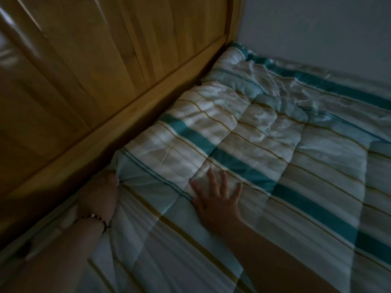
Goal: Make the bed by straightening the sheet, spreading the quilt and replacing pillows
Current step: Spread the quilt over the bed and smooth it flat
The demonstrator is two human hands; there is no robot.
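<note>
While my right hand (218, 194) lies flat on the quilt (264, 157) with its fingers spread and straight, palm pressing the fabric, my left hand (101, 195) reaches along the quilt's edge just beside the wooden headboard (88, 77). My left fingers are tucked out of sight at the gap below the headboard, where the quilt bunches into a gathered fold against my hand; they seem to grip that fold, though I cannot tell for certain how they curl. A beaded bracelet (93, 217) circles my left wrist. My right hand rests further from the headboard than my left, on a pale square of quilt next to a broad teal stripe. The quilt, striped in white, teal and thin yellow lines, covers the bed from the foot of the headboard outward, and its far end, near the corner where the headboard meets the grey wall (317, 28), is rumpled and creased, while the part under my right hand lies smoother
</note>
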